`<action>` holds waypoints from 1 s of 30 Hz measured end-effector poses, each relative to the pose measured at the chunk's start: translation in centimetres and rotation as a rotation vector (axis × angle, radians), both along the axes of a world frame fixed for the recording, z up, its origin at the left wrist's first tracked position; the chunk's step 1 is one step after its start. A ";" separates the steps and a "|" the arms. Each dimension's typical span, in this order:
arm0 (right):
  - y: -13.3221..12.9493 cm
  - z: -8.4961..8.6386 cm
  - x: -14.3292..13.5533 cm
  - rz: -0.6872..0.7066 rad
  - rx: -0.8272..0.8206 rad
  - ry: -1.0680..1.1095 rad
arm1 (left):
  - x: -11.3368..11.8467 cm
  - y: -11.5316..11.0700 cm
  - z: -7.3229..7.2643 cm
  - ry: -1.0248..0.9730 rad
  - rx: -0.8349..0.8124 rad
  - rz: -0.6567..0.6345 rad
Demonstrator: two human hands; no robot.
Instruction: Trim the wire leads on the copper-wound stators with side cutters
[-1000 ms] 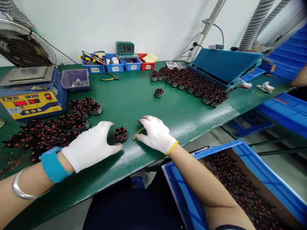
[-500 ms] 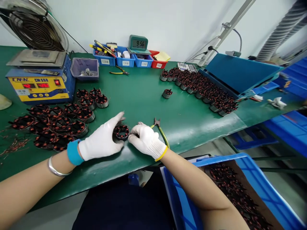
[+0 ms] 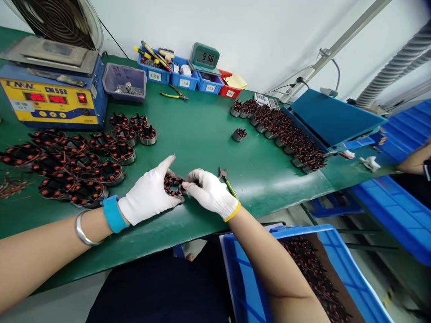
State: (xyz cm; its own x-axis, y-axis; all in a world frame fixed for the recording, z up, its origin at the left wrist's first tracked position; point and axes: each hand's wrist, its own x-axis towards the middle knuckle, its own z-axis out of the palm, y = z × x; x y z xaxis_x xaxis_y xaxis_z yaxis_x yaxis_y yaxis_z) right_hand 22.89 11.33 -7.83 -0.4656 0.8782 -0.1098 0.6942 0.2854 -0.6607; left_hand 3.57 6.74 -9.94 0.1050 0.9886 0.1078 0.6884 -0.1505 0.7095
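Cradled in my white-gloved left hand (image 3: 144, 194) is a motor stator (image 3: 173, 180), a dark ring with copper windings. It is just above or on the green bench near the front edge; I cannot tell which. My right hand (image 3: 212, 194), also gloved, has thumb and fingers pinched at the stator's right rim. Whatever lies between those fingertips is too small to make out. Behind the right hand lie cutting pliers (image 3: 222, 173) with yellow-green handles, partly hidden by it. Several stators (image 3: 109, 172) with loose wire ends are grouped left of my left hand.
A lone stator (image 3: 239, 135) stands before packed rows of stators (image 3: 279, 134). A blue-yellow CM 558 unit (image 3: 57, 101), purple bin (image 3: 124, 96) and small tool boxes (image 3: 183, 82) line the back. A blue crate (image 3: 332, 231) holds more stators. Another person's arm (image 3: 415, 163) shows at right.
The view has shifted and tilted slightly. My right fingertips have moved onto the stator's right rim, with the hand covering more of the pliers. Another person's arm has appeared at the right edge.
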 end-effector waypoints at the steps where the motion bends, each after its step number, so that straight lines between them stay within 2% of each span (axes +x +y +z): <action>1: 0.1 0.0 0.0 -0.019 0.001 -0.053 | -0.1 0.0 0.0 -0.005 -0.008 -0.009; 4: 0.3 0.3 0.1 -0.201 0.086 -0.261 | -0.3 -0.1 0.1 -0.010 -0.043 -0.047; 5: 0.3 0.4 0.1 -0.214 0.100 -0.284 | -0.3 -0.1 0.1 -0.012 -0.054 -0.056; 10: -0.1 0.5 -0.3 0.063 -0.020 -0.155 | -0.4 -0.2 0.2 -0.019 -0.060 -0.077; 12: -0.2 0.5 -0.2 0.023 0.055 -0.231 | -0.3 -0.2 0.2 -0.024 -0.054 -0.090; 14: -0.1 0.5 -0.1 -0.070 0.213 -0.331 | -0.3 -0.1 0.2 -0.026 -0.052 -0.104; 16: -0.1 0.6 -0.3 -0.117 0.297 -0.320 | -0.3 -0.1 0.2 -0.026 -0.058 -0.117; 21: 0.3 0.1 -2.2 0.045 -0.013 -0.008 | -0.4 -0.1 0.0 -0.004 -0.081 -0.113; 25: 0.4 -0.1 -1.5 -0.056 -0.079 -0.049 | -0.5 -0.1 -0.1 -0.012 -0.057 -0.147; 27: 0.0 0.3 -0.3 -0.117 -0.022 -0.187 | -0.5 -0.1 -0.1 -0.010 -0.039 -0.165; 30: -1.4 1.8 1.3 -0.182 0.251 -0.462 | -0.5 -0.1 -0.1 0.016 -0.021 -0.170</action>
